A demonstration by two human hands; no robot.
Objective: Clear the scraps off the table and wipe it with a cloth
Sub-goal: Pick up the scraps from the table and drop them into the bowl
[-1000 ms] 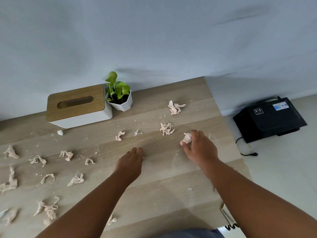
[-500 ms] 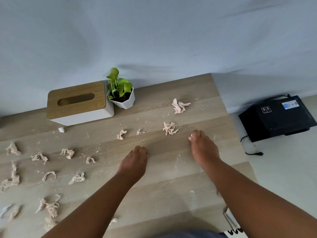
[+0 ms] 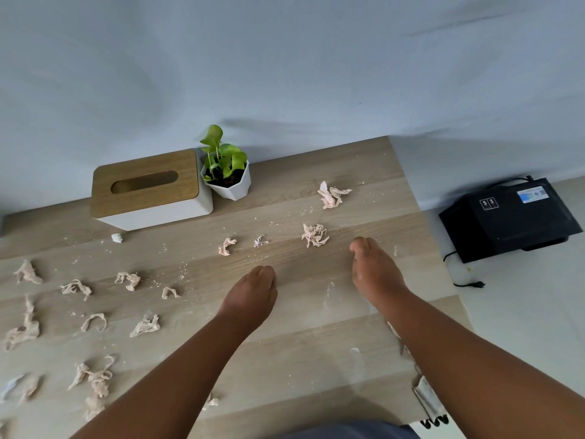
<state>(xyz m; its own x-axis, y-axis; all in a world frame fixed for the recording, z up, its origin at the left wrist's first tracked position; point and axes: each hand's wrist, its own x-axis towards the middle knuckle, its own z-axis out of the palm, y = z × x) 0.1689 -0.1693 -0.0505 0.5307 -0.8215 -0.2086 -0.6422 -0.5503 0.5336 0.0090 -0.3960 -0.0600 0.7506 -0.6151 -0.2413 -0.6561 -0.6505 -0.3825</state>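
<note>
1. Table point(image 3: 332, 369): pale wood, runs from the left edge of the frame to right of centre, with a grey wall behind it at the top.
2. Black box point(image 3: 509, 220): on the floor at the right of the frame, off the table, cable trailing below it.
3. Tissue box point(image 3: 148, 191): white with a wooden lid, upper left of centre, touching or just beside the potted plant point(image 3: 226, 172) on its right.
4. Left hand point(image 3: 250, 296): centre of frame, knuckles up, fingers curled under; cannot tell whether they hold anything.
5. Right hand point(image 3: 373, 270): right of centre, palm down on or just over the table, fingers bunched together and curled; contents hidden.
6. Scraps point(image 3: 95, 378): pinkish crumpled bits strewn over the left half of the table, lower left to mid left.
7. Nearest scrap point(image 3: 314, 235): just left of the right fingertips, apart from them. Another scrap point(image 3: 330, 194) lies above it.
8. Crumbs point(image 3: 182, 270): fine specks across the table's middle.
</note>
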